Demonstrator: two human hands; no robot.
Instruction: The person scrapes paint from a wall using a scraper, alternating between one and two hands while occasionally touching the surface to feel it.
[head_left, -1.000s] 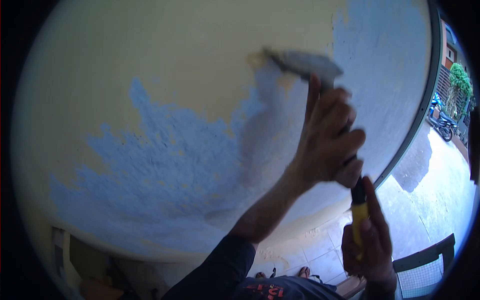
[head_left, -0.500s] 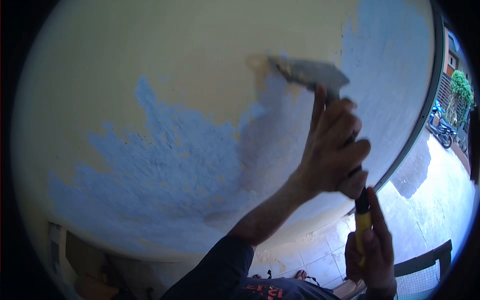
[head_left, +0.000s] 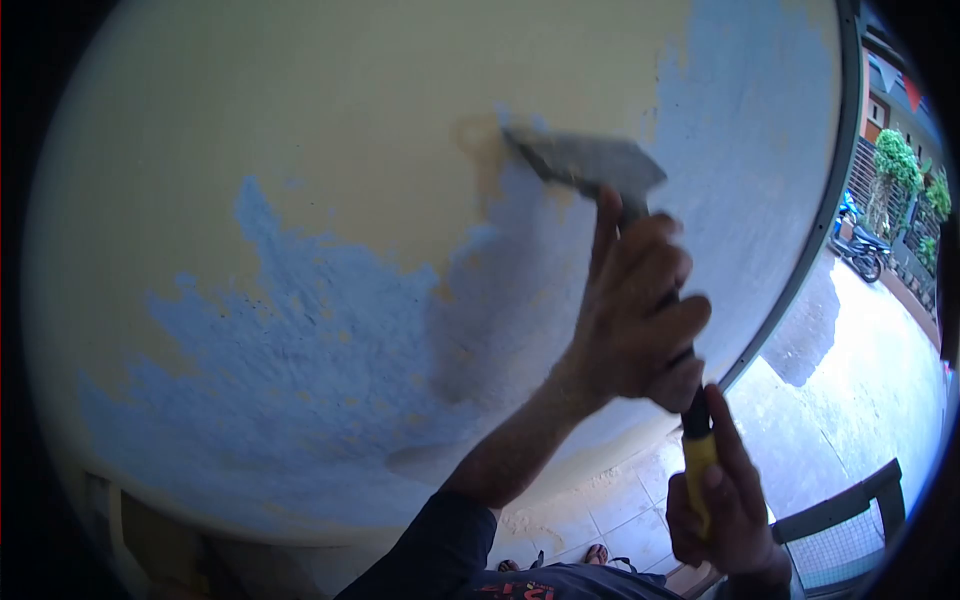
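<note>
Head view: The left hand [head_left: 640,315] was curled around the scraper [head_left: 600,162], one finger extended toward its blade. The right hand [head_left: 725,510] gripped the yellow handle [head_left: 697,470] below. The blade stood at the wall [head_left: 340,130], nearer its right edge than its left; contact could not be confirmed.

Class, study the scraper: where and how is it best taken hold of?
Probably by its long handle, from below, since it slants down and away from the broad blade near the wall. The length fits two hands: left hand higher, right hand around the yellow end.
</note>
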